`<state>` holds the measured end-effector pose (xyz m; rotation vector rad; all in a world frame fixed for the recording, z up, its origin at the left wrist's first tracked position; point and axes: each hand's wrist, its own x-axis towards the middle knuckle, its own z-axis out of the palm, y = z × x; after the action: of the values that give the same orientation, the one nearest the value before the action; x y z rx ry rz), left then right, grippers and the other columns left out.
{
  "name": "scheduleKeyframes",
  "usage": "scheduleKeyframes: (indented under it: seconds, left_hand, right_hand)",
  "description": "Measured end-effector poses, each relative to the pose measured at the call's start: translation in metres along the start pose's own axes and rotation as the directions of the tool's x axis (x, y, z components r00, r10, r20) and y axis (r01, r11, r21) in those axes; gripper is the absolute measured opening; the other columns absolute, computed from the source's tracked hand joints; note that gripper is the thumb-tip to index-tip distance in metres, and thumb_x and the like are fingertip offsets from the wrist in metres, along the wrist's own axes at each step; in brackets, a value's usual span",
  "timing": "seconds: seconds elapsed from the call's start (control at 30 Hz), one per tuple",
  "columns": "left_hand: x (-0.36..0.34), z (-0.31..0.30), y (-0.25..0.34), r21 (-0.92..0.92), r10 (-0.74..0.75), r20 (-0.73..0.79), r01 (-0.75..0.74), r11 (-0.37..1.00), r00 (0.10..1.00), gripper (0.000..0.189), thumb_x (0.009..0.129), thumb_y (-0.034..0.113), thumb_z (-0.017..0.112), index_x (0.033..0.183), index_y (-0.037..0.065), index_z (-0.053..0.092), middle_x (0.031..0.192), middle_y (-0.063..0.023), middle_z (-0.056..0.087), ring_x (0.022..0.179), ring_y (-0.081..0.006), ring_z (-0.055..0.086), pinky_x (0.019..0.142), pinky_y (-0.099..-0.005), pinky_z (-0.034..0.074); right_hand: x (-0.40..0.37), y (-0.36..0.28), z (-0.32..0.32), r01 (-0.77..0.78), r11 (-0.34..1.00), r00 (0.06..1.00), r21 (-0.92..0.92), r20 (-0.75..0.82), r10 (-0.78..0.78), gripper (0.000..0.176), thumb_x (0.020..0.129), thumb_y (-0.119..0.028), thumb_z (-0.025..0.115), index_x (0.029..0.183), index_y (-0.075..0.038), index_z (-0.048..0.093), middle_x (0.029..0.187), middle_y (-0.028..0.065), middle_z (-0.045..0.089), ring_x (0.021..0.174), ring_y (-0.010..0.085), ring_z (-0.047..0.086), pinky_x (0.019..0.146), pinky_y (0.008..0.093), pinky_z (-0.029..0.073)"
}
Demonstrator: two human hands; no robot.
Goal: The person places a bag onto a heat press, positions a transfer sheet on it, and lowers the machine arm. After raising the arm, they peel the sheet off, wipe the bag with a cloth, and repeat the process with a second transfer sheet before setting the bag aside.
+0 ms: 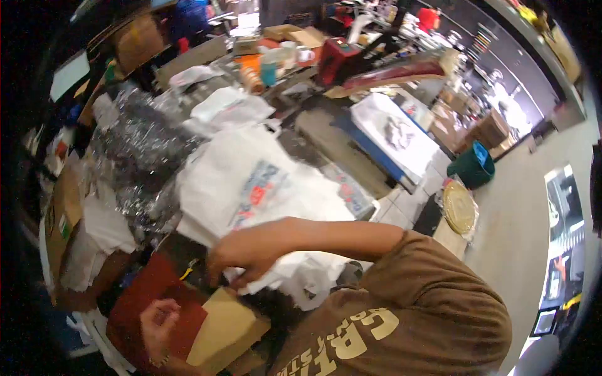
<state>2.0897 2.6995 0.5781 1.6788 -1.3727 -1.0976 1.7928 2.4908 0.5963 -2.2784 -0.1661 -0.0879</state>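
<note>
My right hand (244,254) reaches in at the lower middle, fingers bent and closed downward beside the tan box-like piece (226,329). What it may hold is hidden under its fingers. My left hand (160,323) is over a dark red panel or sheet (141,301), its fingers loosely curled and nothing visible in them. The tan piece lies against the red panel. Just left of my right hand is a small yellow-handled tool (188,271). Large white plastic bags (219,166) with blue and red print lie beyond my right forearm.
Crumpled clear plastic wrap (141,141) and a cardboard box (63,219) crowd the left side. Toward the back stand a red box-shaped object (338,59) and an open carton (295,34). A green bin (471,166) stands by the wall at right, near a wrapped gold round object (459,210).
</note>
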Motion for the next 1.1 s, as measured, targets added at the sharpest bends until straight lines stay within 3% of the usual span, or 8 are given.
scheduleKeyframes:
  seconds: [0.17, 0.33, 0.43, 0.57, 0.7, 0.9, 0.97, 1.1]
  left_hand:
    - [0.0, 0.1, 0.04, 0.189, -0.22, 0.569, 0.135, 0.973, 0.793, 0.029, 0.093, 0.005, 0.066, 0.122, 0.0, 0.069, 0.108, -0.0106, 0.073, 0.097, -0.0149, 0.066, 0.083, -0.0299, 0.053]
    - [-0.01, 0.255, 0.019, 0.505, -0.573, 0.791, 0.301, 0.809, 0.214, 0.033, 0.098, 0.023, 0.064, 0.126, 0.006, 0.069, 0.12, -0.0094, 0.073, 0.101, -0.0189, 0.068, 0.091, -0.0355, 0.054]
    - [-0.048, 0.364, -0.029, 0.623, -0.59, 0.77, -0.085, 0.778, 0.244, 0.035, 0.098, 0.028, 0.061, 0.123, 0.005, 0.07, 0.113, -0.015, 0.073, 0.098, -0.0199, 0.069, 0.087, -0.0371, 0.055]
    - [-0.067, 0.491, -0.036, 0.727, -0.605, 0.647, -0.135, 0.674, 0.463, 0.034, 0.098, 0.028, 0.061, 0.121, 0.004, 0.07, 0.108, -0.0163, 0.073, 0.095, -0.0199, 0.069, 0.084, -0.0368, 0.055]
    - [-0.041, 0.549, -0.024, 0.779, -0.596, 0.579, -0.161, 0.607, 0.557, 0.034, 0.098, 0.027, 0.06, 0.118, 0.003, 0.071, 0.103, -0.0175, 0.073, 0.092, -0.0199, 0.069, 0.082, -0.0366, 0.055]
    - [0.035, 0.574, 0.064, 0.814, -0.624, 0.58, -0.401, 0.42, 0.524, 0.033, 0.097, 0.027, 0.059, 0.115, 0.002, 0.072, 0.095, -0.0194, 0.073, 0.087, -0.02, 0.07, 0.078, -0.0362, 0.055]
    - [0.083, 0.593, 0.047, 0.574, 0.032, 0.565, -0.421, 0.702, 0.825, 0.032, 0.095, 0.029, 0.065, 0.108, 0.002, 0.074, 0.09, -0.018, 0.071, 0.083, -0.0224, 0.07, 0.075, -0.0368, 0.055]
    - [0.16, 0.649, 0.196, 0.225, 0.028, 0.551, -0.181, 0.958, 0.834, 0.037, 0.088, 0.028, 0.074, 0.113, 0.002, 0.07, 0.104, -0.0133, 0.07, 0.094, -0.0205, 0.066, 0.084, -0.0331, 0.053]
  right_hand:
    - [-0.219, -0.057, 0.038, -0.083, 0.766, 0.981, 0.637, -0.081, 0.174, 0.043, 0.096, -0.028, 0.071, 0.13, -0.003, 0.064, 0.123, 0.013, 0.068, 0.11, 0.0215, 0.064, 0.092, 0.0369, 0.05]
    - [-0.389, -0.046, 0.143, -0.127, 0.614, 0.901, 0.779, -0.168, 0.4, 0.044, 0.098, -0.031, 0.069, 0.131, -0.003, 0.063, 0.128, 0.012, 0.066, 0.117, 0.0221, 0.062, 0.096, 0.0375, 0.049]
    - [-0.46, -0.027, 0.217, -0.433, 0.779, 0.633, 0.454, -0.463, 0.621, 0.044, 0.099, -0.032, 0.066, 0.132, -0.003, 0.063, 0.129, 0.0155, 0.065, 0.12, 0.0263, 0.061, 0.101, 0.037, 0.048]
    - [-0.516, -0.058, 0.22, -0.26, 0.556, 0.487, 0.79, -0.389, 0.782, 0.048, 0.104, -0.036, 0.056, 0.14, -0.005, 0.057, 0.146, 0.0164, 0.054, 0.134, 0.0297, 0.051, 0.113, 0.0431, 0.039]
    - [-0.546, -0.076, 0.223, -0.22, 0.679, 0.829, 0.7, -0.233, 0.509, 0.063, 0.106, -0.055, 0.036, 0.153, -0.013, 0.042, 0.164, 0.0161, 0.028, 0.152, 0.0346, 0.022, 0.125, 0.0467, 0.016]
    - [-0.602, -0.082, 0.206, -0.288, 0.729, 0.806, 0.621, -0.254, 0.535, 0.065, 0.106, -0.056, 0.038, 0.154, -0.012, 0.041, 0.163, 0.0177, 0.03, 0.151, 0.0337, 0.025, 0.125, 0.045, 0.019]
    - [-0.614, -0.072, 0.219, -0.305, 0.681, 0.799, 0.665, -0.21, 0.563, 0.065, 0.105, -0.056, 0.04, 0.152, -0.012, 0.044, 0.16, 0.0182, 0.035, 0.15, 0.0336, 0.028, 0.123, 0.0448, 0.021]
    - [-0.661, -0.063, 0.193, -0.309, 0.57, 0.741, 0.762, -0.183, 0.646, 0.059, 0.104, -0.051, 0.049, 0.14, -0.005, 0.056, 0.143, 0.0178, 0.055, 0.133, 0.032, 0.049, 0.113, 0.0435, 0.037]
